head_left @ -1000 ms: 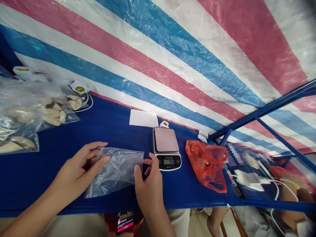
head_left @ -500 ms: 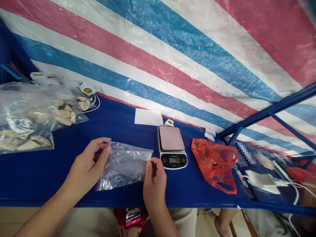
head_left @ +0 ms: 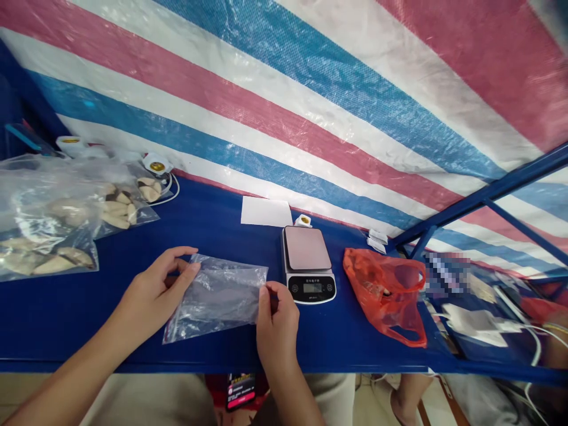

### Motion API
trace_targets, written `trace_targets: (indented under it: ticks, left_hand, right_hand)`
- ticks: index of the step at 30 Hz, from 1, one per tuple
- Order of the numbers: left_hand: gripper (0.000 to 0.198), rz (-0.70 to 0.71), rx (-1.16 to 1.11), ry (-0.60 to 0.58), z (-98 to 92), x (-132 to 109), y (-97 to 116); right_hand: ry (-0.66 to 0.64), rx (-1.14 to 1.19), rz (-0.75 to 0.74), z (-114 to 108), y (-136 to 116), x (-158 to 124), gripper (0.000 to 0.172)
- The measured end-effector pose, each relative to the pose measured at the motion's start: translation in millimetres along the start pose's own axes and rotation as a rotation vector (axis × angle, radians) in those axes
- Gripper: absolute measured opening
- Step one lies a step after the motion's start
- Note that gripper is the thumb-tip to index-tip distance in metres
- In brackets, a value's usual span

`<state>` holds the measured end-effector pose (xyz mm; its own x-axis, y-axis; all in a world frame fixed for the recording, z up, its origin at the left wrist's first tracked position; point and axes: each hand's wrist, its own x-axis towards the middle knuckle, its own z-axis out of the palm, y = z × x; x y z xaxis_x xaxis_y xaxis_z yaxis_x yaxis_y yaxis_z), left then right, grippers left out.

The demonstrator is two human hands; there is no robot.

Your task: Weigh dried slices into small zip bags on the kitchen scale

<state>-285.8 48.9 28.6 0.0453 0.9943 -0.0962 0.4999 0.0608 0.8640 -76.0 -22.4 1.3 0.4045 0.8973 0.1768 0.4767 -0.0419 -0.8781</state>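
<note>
Clear plastic bag [head_left: 224, 296] looks unfilled, left hand [head_left: 153, 296] pinching its upper left corner, right hand [head_left: 279, 322] its right edge, over blue bench [head_left: 337, 343]; scale [head_left: 307, 248] just beyond; farther off, at left, bags [head_left: 44, 207] already hold pale pieces [head_left: 116, 214]

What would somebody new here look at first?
Probably the big striped sheet sloping up behind the blue table. Next, maybe the red bag on the table, just right of the scale. Nearer the front edge, the left hand and right hand hold a clear bag.
</note>
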Motion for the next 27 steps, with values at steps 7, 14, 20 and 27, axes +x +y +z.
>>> trace_targets:
  ticks: [7, 14, 20, 27]
  left_hand:
    - [0.051, -0.012, -0.095, 0.021, -0.3, 3, 7]
    - [0.057, 0.243, 0.531, 0.187, -20.5, -1, 12]
    - [0.053, 0.667, 0.675, 0.101, 3.8, -21, -5]
    - [0.059, 0.651, 0.791, 0.119, 18.9, -3, -54]
  right_hand:
    - [-0.06, 0.102, 0.117, 3, -1, -1, 0.035]
    - [0.106, 0.011, -0.121, -4, -3, -11, 0.023]
    - [-0.146, -0.285, -0.603, 7, -37, -4, 0.038]
    - [-0.417, -0.538, -0.54, 39, -29, 19, 0.067]
